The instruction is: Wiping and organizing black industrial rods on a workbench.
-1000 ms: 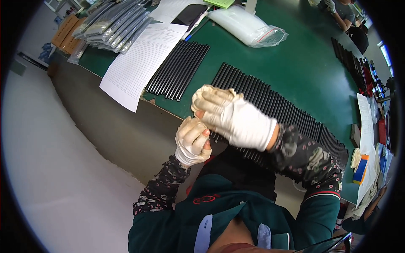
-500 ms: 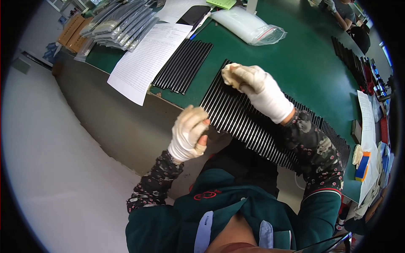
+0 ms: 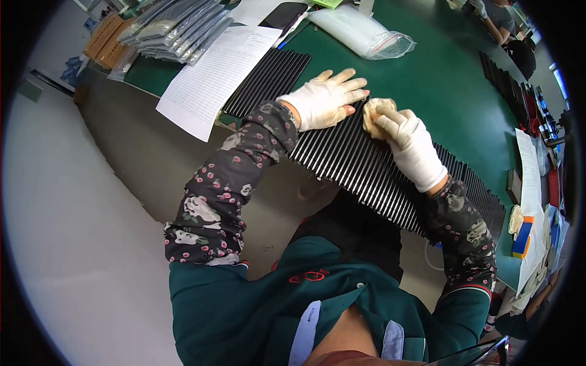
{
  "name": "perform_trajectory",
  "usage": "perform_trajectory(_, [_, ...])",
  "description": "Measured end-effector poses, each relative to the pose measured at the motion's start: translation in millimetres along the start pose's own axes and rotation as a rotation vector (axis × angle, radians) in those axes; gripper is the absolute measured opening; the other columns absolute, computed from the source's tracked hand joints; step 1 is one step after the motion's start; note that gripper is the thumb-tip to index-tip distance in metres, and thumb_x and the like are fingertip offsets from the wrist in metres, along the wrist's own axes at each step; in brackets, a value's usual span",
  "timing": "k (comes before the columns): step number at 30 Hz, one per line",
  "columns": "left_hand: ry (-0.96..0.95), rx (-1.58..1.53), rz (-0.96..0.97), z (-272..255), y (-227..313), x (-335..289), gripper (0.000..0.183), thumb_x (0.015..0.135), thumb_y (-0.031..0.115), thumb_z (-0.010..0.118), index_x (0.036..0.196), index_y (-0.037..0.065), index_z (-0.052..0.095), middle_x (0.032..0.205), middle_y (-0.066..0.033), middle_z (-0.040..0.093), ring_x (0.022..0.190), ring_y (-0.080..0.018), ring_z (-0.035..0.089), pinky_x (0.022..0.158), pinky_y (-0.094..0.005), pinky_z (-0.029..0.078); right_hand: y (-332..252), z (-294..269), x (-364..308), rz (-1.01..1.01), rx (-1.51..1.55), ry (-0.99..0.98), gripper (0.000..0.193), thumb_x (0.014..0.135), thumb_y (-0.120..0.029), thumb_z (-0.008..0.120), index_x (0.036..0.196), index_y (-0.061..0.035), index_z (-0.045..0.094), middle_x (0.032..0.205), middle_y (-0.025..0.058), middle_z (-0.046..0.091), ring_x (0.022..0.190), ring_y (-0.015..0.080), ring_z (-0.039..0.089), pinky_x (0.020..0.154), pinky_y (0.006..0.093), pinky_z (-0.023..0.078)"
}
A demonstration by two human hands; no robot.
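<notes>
A long row of thin black rods (image 3: 372,161) lies side by side along the near edge of the green table. My left hand (image 3: 320,100), in a white glove with bare fingertips showing, rests flat with spread fingers over the left end of this row. Just right of it, my gloved right hand (image 3: 410,137) pinches a crumpled cream cloth (image 3: 377,117) against the far part of the rods. A smaller group of black rods (image 3: 259,85) lies to the left, partly behind my left hand and sleeve.
A printed sheet (image 3: 207,85) hangs over the table's left edge, near stacked plastic-wrapped packs (image 3: 174,33). A dark phone (image 3: 284,15) and a clear bag (image 3: 360,33) lie at the back. To the right are a blue-orange box (image 3: 523,238) and more papers. A co-worker's gloved hand (image 3: 478,7) shows far right.
My left hand has swung up and right from beside the table edge onto the rods, its fingers spreading. The right hand has shifted right and slightly down with the cloth.
</notes>
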State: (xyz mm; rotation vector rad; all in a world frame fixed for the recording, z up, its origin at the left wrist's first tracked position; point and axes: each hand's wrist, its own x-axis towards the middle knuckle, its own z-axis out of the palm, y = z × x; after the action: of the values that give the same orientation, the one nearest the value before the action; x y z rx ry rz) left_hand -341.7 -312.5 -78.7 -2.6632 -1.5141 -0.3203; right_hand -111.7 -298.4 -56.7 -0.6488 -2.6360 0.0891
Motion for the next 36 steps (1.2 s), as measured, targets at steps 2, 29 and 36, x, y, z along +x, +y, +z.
perform_trajectory(2, [-0.04, -0.004, -0.017, 10, -6, 0, 0.049, 0.094, 0.025, 0.052, 0.141, 0.013, 0.042, 0.148, -0.0084, 0.037, 0.14, -0.0294, 0.028, 0.111, -0.0484, 0.03, -15, -3, 1, -0.111, 0.234, 0.071, 0.039, 0.067, 0.006, 0.061, 0.104, -0.0044, 0.063, 0.104, 0.0103, 0.066, 0.08, 0.0311, 0.061, 0.073, 0.0373, 0.052])
perform_trajectory(29, [0.005, 0.079, 0.22, -1, 27, 29, 0.062, 0.088, 0.03, 0.058, 0.145, 0.017, 0.036, 0.152, -0.0075, 0.03, 0.14, -0.0291, 0.029, 0.112, -0.0533, 0.026, 12, -70, -47, 0.165, 0.305, 0.103, 0.04, 0.071, 0.008, 0.067, 0.109, -0.0048, 0.064, 0.102, 0.0105, 0.068, 0.091, 0.0285, 0.063, 0.081, 0.0351, 0.052])
perform_trajectory(36, [-0.104, 0.105, 0.235, -5, 17, 24, 0.061, 0.089, 0.037, 0.054, 0.144, 0.016, 0.037, 0.152, -0.0068, 0.032, 0.14, -0.0296, 0.03, 0.113, -0.0515, 0.026, 25, -68, -58, 0.148, 0.284, 0.059, 0.038, 0.071, 0.007, 0.067, 0.107, -0.0037, 0.064, 0.106, 0.0095, 0.068, 0.092, 0.0283, 0.062, 0.082, 0.0353, 0.052])
